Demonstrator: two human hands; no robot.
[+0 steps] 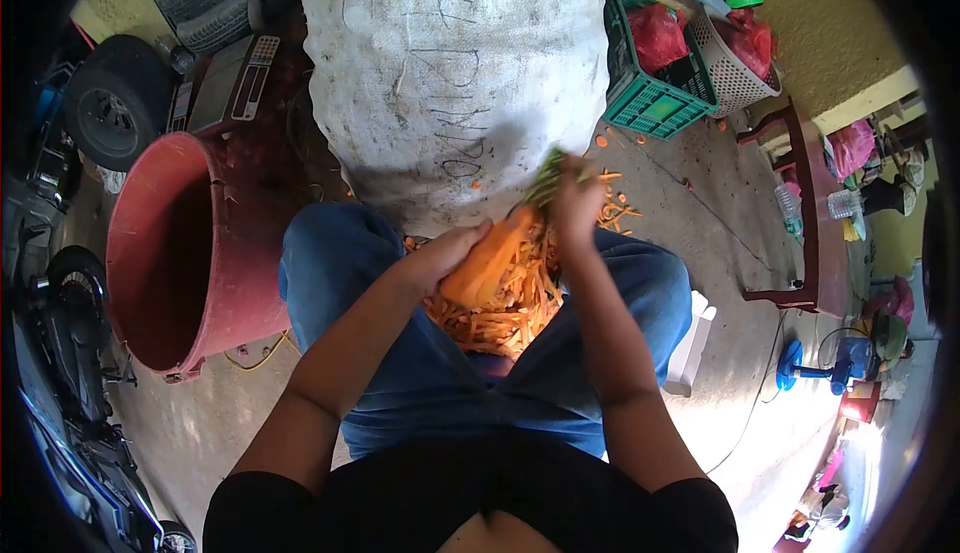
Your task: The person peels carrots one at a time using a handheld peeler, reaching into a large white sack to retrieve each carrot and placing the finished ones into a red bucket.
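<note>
My left hand [452, 255] is wrapped around a large orange carrot [485, 268], which slants up and away between my knees. At the carrot's far end my right hand [578, 208] is closed and blurred by motion. A green, streaky stalk-like bundle [546, 177] shows at its fingers, smeared too. Below both hands a heap of orange peel strips [500, 331] lies between my thighs. More peel strips [617, 215] and small orange pieces are scattered on the floor beyond my right knee.
A big white sack [455, 83] with dark lettering stands directly ahead. To my left is a red tub [195, 253], near a wheel [103, 103] and a motorcycle [85, 353]. Right of the sack stand a green crate [655, 103] and a woven basket [730, 98]. Farther right is a wooden bench [825, 233].
</note>
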